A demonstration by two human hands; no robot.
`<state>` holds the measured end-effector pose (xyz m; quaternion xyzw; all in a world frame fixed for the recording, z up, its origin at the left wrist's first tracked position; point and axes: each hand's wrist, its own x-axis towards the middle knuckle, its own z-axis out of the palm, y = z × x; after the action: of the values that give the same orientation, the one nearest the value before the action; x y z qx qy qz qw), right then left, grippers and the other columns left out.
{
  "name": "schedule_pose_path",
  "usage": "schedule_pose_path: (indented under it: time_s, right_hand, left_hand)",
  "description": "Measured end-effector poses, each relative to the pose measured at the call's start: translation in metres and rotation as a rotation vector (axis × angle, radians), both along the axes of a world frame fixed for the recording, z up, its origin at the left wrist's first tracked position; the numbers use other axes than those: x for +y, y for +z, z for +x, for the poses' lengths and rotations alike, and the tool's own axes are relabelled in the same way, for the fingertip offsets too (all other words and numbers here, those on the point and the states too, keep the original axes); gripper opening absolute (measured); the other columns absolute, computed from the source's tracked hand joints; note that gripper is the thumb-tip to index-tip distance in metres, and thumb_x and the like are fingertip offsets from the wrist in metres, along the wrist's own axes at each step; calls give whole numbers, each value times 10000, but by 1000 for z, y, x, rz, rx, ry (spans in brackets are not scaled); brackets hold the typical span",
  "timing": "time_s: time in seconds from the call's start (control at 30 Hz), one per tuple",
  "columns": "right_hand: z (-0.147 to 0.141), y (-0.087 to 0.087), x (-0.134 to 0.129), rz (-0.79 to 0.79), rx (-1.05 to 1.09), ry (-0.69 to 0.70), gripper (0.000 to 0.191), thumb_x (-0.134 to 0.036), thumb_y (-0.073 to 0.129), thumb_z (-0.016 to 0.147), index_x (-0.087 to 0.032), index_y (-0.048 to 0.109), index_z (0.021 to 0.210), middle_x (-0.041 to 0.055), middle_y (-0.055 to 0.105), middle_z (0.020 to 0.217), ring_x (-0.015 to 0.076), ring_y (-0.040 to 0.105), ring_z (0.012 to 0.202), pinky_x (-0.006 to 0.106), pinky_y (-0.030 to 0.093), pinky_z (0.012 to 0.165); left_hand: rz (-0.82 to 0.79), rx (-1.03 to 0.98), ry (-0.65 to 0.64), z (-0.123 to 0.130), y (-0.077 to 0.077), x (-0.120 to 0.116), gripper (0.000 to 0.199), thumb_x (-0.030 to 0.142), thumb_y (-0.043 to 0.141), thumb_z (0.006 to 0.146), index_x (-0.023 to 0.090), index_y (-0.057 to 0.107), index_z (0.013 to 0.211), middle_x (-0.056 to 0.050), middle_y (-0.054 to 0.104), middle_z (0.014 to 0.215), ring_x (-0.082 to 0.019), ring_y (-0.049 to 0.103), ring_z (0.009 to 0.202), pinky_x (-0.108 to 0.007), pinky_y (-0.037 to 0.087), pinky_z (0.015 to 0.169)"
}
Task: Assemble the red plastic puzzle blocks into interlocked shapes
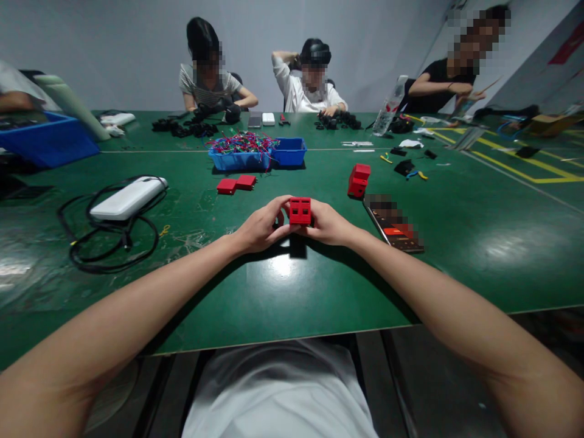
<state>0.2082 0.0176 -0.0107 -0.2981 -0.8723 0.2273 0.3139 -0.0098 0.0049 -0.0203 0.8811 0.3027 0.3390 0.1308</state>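
Note:
Between my two hands is a small red block (300,211) with square openings in its near face, held just over the green table. My left hand (264,225) grips its left side, with thumb and fingers curved. On the other side my right hand (329,222) has its fingers closed against the block. Beyond my left hand lies a pair of flat red pieces (236,184), touching at a corner. Another red block (359,180) stands farther right, behind a phone (393,225) with a lit screen.
A white power bank (130,198) with a coiled black cable (109,264) lies left. Farther back are a blue bin of coloured wires (241,159), a smaller blue bin (292,152) and a plastic bottle (390,108). Several people sit around the green table (479,255).

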Motion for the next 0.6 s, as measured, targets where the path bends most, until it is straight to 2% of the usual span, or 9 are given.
schedule_pose_path:
  time_s: [0.1,0.3,0.53,0.6]
  right_hand:
    - [0,-1,0,27,-35,5,399,-264,702,799,-174,617,1178,124,684,1150,259,640,998,398,498,881]
    - [1,-2,1,52,-24,39,386,-242,698,811,-156,619,1179,123,690,1147,240,644,1002,373,500,879]
    - [0,-1,1,57,-16,67,297,-235,686,819,-167,645,1105,110,701,1115,237,647,997,371,495,881]
    - [0,0,1,45,-18,65,288,-228,679,819,-163,646,1097,115,700,1104,241,646,987,378,491,880]
  left_hand:
    - [-65,-78,51,2,2,1,527,418,540,935,139,400,1360,-116,647,1108,-175,639,810,-305,525,772]
    - [-91,-118,43,3,4,2,538,468,540,930,137,434,1342,-109,662,1106,-178,649,826,-291,526,753]
    - [11,-94,83,2,2,2,515,451,578,909,159,456,1316,-112,650,1120,-184,633,861,-300,521,764]
    - [52,-73,68,1,2,1,519,441,584,905,166,439,1322,-104,636,1093,-173,619,817,-299,522,738]
